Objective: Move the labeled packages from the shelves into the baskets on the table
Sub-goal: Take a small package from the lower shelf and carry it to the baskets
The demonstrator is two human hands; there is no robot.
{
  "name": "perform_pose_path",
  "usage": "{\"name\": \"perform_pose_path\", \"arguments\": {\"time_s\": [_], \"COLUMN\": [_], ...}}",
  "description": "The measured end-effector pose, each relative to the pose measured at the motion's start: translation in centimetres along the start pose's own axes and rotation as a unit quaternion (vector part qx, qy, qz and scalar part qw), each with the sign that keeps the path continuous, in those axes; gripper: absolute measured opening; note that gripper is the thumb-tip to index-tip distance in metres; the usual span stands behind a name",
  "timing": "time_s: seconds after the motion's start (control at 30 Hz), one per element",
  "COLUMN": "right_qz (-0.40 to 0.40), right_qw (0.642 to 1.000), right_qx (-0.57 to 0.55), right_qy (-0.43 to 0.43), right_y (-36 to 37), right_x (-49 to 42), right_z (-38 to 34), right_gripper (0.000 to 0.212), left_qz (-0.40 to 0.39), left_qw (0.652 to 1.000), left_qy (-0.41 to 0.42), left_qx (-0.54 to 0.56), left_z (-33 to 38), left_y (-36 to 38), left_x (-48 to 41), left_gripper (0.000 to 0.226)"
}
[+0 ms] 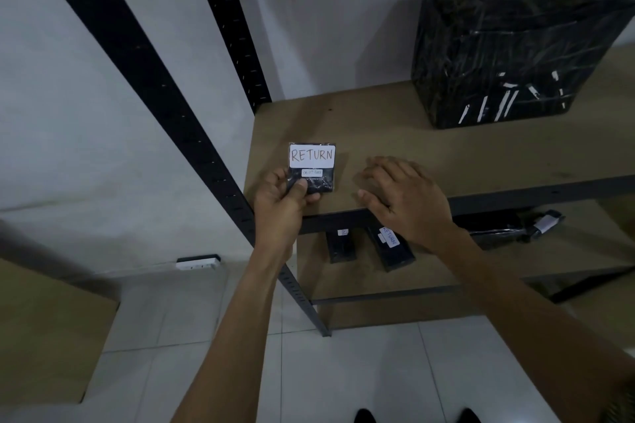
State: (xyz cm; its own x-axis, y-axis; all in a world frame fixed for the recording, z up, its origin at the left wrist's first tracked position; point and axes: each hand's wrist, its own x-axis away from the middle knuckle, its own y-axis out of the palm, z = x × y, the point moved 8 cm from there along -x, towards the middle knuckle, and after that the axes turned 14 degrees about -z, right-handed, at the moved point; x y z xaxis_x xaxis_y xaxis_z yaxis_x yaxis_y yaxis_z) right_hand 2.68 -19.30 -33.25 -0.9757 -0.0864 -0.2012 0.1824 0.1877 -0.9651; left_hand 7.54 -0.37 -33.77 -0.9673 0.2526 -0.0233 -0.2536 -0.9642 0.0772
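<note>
Gripping one RETURN package (312, 161), left hand (280, 204); three packages (341, 246) (393, 247) (505, 227) on lower shelf (446, 273).

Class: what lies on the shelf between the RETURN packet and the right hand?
Nothing: bare shelf board separates packet and right hand in head view.

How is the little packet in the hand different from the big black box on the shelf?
The little packet is small and flat; the big box is bulky and tall. The left hand holds the packet, while the box stands on the shelf. The packet's white label reads RETURN; the box's top label is too blurred to read. Both are black.
</note>
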Motion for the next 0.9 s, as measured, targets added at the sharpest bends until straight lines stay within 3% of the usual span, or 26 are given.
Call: {"name": "perform_pose_path", "arguments": {"time_s": [0.43, 0.63, 0.73, 0.9], "right_qz": [-0.058, -0.089, -0.081, -0.152], "right_qw": [0.998, 0.993, 0.993, 0.982], "right_qx": [0.01, 0.04, 0.002, -0.085], "right_qy": [-0.02, -0.071, -0.083, -0.073], "right_y": [0.2, -0.2, -1.7, -2.2], "right_x": [0.9, 5.8, 9.3, 17.4], "right_z": [-0.4, 0.1, 0.9, 4.4], "right_gripper": [0.059, 0.06, 0.056, 0.049], "left_qz": [0.023, 0.039, 0.051, 0.07], "left_qw": [0.999, 0.999, 0.998, 0.996], "left_qy": [-0.008, -0.023, -0.02, -0.038], "left_qx": [-0.028, 0.004, 0.015, 0.037], "left_z": [0.5, 1.1, 1.6, 1.5], "left_y": [0.6, 3.0, 5.4, 10.6], "left_x": [1.3, 5.7, 9.0, 15.8], "left_gripper": [0.023, 0.02, 0.022, 0.022]}}
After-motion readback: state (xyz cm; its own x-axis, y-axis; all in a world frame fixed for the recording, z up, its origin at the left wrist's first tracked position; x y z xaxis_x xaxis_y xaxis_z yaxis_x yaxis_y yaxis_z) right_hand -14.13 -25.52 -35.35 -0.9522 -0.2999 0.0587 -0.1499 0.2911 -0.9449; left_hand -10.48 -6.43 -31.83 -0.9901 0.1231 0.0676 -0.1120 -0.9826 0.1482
